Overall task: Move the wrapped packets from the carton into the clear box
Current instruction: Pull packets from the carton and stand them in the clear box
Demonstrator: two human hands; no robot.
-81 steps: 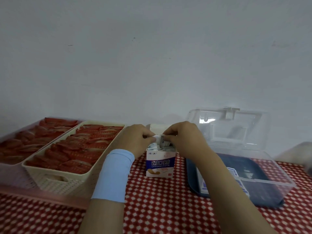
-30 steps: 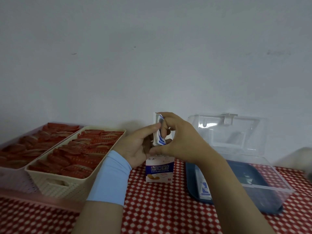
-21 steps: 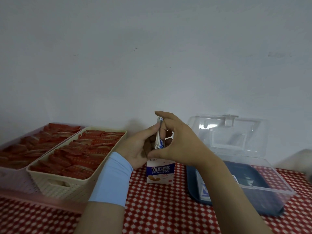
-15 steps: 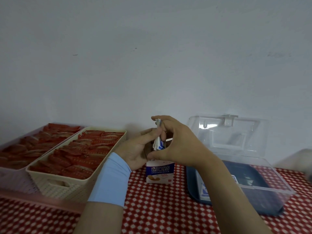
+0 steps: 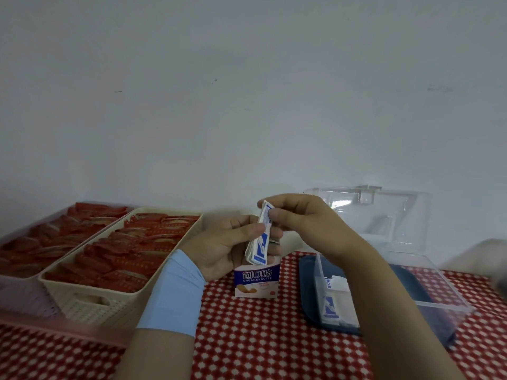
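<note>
The carton (image 5: 257,281) stands upright on the desk (image 5: 247,341), which is covered with a red-and-white cloth, near the middle. Just above its open top a thin bundle of blue-and-white packets (image 5: 260,244) stands on end, its lower edge at the carton's mouth. The right grip (image 5: 304,220) pinches the bundle's top between thumb and forefinger. The left grip (image 5: 227,248) is clamped on the lower part, with the thumb at the front and the fingers curled behind. A pale blue wristband (image 5: 172,293) wraps the left wrist.

Just right of the carton sits the clear box (image 5: 441,307), its lid (image 5: 389,212) tipped back against the wall (image 5: 247,91). Its floor looks dark blue. A few white wrappers (image 5: 331,305) lie at its left end, partly hidden by the right forearm.

At the left a cream basket (image 5: 109,293) holds rows of red packs (image 5: 137,248). Beside it, further left, a pinkish tray (image 5: 19,286) holds more.
</note>
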